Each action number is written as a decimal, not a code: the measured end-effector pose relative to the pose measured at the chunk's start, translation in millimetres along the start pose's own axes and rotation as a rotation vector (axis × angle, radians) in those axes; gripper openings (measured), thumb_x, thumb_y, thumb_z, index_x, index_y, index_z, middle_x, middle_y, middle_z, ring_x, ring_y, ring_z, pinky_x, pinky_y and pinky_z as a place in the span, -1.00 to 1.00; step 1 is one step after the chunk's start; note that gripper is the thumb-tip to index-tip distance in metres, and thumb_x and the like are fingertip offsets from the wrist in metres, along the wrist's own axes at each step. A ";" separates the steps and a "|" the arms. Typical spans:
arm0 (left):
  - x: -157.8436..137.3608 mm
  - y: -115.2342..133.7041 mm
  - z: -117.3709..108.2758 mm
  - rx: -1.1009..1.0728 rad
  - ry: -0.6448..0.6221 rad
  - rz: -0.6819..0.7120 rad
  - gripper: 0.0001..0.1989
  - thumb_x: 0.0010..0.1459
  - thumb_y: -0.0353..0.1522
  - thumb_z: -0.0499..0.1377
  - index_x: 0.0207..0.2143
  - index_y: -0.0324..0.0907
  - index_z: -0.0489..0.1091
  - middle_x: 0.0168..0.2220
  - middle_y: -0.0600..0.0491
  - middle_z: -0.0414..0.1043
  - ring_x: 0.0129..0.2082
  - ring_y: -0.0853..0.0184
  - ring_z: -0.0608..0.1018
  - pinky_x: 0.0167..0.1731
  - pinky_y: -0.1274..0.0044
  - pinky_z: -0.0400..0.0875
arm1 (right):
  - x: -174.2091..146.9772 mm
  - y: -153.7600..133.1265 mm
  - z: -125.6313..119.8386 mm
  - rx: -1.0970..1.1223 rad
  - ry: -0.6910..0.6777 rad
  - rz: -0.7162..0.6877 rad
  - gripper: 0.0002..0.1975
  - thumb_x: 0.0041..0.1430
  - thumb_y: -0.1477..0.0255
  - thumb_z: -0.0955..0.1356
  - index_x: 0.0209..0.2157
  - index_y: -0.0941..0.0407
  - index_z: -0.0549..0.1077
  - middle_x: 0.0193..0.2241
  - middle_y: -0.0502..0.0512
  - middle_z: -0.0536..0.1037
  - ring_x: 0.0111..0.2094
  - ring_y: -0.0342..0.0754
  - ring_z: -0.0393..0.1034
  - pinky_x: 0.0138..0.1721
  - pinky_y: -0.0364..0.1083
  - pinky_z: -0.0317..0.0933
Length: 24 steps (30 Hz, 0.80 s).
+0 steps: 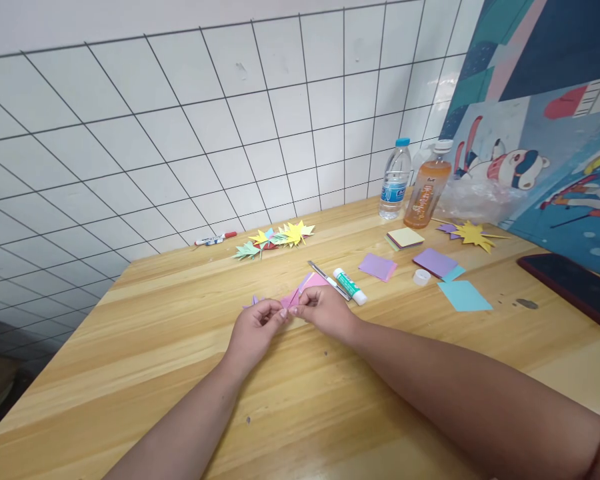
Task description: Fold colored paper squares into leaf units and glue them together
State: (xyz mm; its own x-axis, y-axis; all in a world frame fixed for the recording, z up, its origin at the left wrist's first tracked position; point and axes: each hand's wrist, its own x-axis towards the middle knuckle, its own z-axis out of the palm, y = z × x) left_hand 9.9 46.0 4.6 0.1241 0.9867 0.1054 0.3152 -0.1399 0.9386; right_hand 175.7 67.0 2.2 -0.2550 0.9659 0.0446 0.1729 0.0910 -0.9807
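A small piece of pink paper (pixel 291 300) is pinched between both hands, low over the wooden table. My left hand (pixel 258 327) has thumb and forefinger closed on its left side. My right hand (pixel 327 310) pinches the other side, its fingertips almost touching the left ones. Most of the paper is hidden by the fingers. Behind my right hand lie pink and purple paper sheets (pixel 314 279), a box cutter (pixel 323 272) and a glue stick (pixel 350 287) with its cap off. A purple folded paper piece (pixel 255 301) shows just past my left hand.
Folded paper leaves (pixel 293 233) and markers (pixel 216 239) lie near the tiled wall. To the right are purple sheets (pixel 377 266), a blue sheet (pixel 465 295), a white cap (pixel 421 277), a sticky-note stack (pixel 405 239), a water bottle (pixel 395 180), an orange drink bottle (pixel 427 190) and a phone (pixel 575 287).
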 end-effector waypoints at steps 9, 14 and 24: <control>-0.3 5.6 2.0 0.053 -0.013 -0.010 -0.76 -0.05 -0.20 0.20 -0.52 -0.21 0.37 -0.60 0.15 0.32 -0.57 0.43 0.34 -0.54 0.62 0.20 | -4.1 2.1 1.3 -0.147 -0.039 -0.125 -0.80 -0.02 0.28 0.36 -0.44 0.12 0.36 -0.57 -0.09 0.38 -0.55 -0.22 0.22 -0.54 -0.24 0.03; -2.6 5.1 3.1 0.111 -0.078 -0.002 -0.78 0.00 -0.22 0.16 -0.50 -0.21 0.37 -0.60 0.15 0.28 -0.57 0.44 0.31 -0.54 0.62 0.17 | -2.3 4.6 1.9 -0.278 0.033 -0.122 -0.78 -0.01 0.33 0.34 -0.58 0.14 0.27 -0.67 -0.13 0.28 -0.60 -0.23 0.13 -0.59 -0.23 -0.06; -2.1 2.4 3.2 0.068 -0.116 0.002 -0.78 0.01 -0.23 0.17 -0.45 -0.22 0.40 -0.54 0.10 0.37 -0.52 0.40 0.37 -0.48 0.59 0.24 | -3.1 5.3 0.9 -0.253 -0.018 -0.155 -0.86 0.05 0.37 0.31 -0.49 0.14 0.34 -0.61 -0.10 0.33 -0.57 -0.23 0.17 -0.56 -0.24 -0.02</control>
State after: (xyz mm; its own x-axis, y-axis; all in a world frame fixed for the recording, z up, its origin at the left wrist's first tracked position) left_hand 13.5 43.3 5.5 0.2318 0.9706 0.0643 0.3778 -0.1508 0.9135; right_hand 176.5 64.3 -3.3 -0.3134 0.9314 0.1850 0.3617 0.2972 -0.8836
